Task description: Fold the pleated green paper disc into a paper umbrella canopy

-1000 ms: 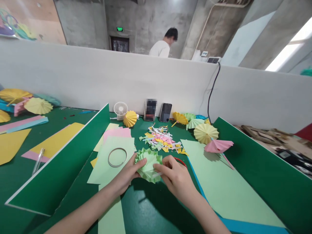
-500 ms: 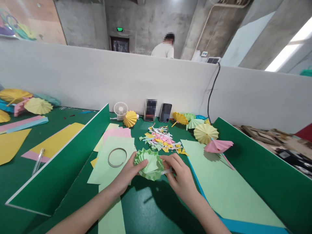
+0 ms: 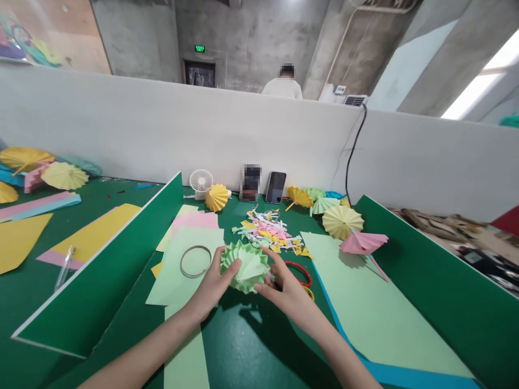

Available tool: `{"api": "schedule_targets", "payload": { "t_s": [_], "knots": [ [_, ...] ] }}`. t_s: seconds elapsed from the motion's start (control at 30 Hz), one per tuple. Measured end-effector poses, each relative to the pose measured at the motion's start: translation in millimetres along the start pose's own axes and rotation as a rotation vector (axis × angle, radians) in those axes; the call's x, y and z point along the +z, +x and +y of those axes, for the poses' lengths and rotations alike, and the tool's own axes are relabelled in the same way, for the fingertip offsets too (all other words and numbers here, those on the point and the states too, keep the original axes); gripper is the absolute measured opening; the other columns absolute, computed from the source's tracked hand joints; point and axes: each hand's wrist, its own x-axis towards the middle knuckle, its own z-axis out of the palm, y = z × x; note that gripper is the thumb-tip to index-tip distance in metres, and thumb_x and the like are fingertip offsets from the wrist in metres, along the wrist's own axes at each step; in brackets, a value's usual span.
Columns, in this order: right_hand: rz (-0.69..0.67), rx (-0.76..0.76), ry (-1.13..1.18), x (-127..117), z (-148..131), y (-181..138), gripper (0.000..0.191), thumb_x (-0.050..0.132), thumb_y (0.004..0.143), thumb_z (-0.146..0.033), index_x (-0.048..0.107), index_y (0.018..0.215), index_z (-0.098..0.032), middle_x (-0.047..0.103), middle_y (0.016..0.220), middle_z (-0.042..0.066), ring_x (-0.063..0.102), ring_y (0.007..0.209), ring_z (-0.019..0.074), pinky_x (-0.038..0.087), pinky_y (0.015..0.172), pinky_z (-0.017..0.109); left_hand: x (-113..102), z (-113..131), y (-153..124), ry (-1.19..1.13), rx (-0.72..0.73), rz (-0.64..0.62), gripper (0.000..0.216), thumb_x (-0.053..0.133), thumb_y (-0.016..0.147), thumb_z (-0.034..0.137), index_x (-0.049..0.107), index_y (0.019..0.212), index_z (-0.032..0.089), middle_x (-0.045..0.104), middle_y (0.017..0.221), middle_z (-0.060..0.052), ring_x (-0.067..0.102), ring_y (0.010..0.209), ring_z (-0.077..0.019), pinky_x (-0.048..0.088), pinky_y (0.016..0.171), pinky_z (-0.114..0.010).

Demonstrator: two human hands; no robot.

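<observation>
Above the desk, my left hand (image 3: 217, 278) grips a pleated light-green paper canopy (image 3: 248, 270), thumb on its inner face and fingers behind. At its right edge, my right hand (image 3: 290, 294) curls round the folds, with the thumb at the lower rim and a finger at the upper rim. A small whitish bit shows between the right fingers, too little of it to name. Beyond the right hand lie scissors with red and yellow handles (image 3: 308, 277), partly covered by it. A thin roll of tape (image 3: 196, 276) rests on green paper to the left.
Paper scraps (image 3: 270, 232) are heaped behind the hands. Green sheets (image 3: 381, 302) lie at right, with a pink paper umbrella (image 3: 365, 243) and a pale yellow one (image 3: 343, 220). Green dividers (image 3: 117, 259) flank the space. A fan (image 3: 201, 182) and a phone (image 3: 276, 187) stand at the back.
The green canopy has tipped and shifted slightly left and up. My right hand has moved from holding a whitish strip beside it to curling round its edge, uncovering the scissor handles.
</observation>
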Motion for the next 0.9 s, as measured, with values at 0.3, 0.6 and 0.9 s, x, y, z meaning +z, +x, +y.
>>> {"api": "schedule_targets", "payload": {
  "t_s": [0.3,0.6,0.9],
  "knots": [
    [0.024,-0.057,0.086,1,8,6,0.04,0.047,0.08,-0.03,0.039,0.119,-0.024,0.042,0.068,-0.004,0.041,0.057,0.0101,0.036,0.052,0.022,2,-2,-3,-0.085,0.097,-0.263,0.089,0.064,0.069,0.042,0.007,0.136,0.027,0.028,0.14,-0.01,0.039,0.121,-0.025,0.033,0.099,-0.038],
    [0.047,-0.071,0.126,1,11,8,0.041,0.048,0.08,-0.03,0.036,0.118,-0.024,0.043,0.068,-0.005,0.042,0.058,0.01,0.036,0.053,0.021,3,1,-5,-0.044,0.176,-0.114,0.075,0.063,0.071,0.037,0.016,0.129,0.027,0.036,0.133,-0.01,0.045,0.115,-0.0245,0.042,0.091,-0.037],
    [0.261,-0.174,-0.256,11,15,4,0.039,0.052,0.076,-0.029,0.04,0.112,-0.019,0.043,0.07,-0.002,0.044,0.054,0.0114,0.039,0.047,0.022,1,-8,-2,0.132,0.283,-0.021,0.061,0.052,0.078,0.044,0.024,0.129,0.025,0.032,0.136,-0.01,0.036,0.122,-0.0263,0.04,0.093,-0.037]
  ]
}}
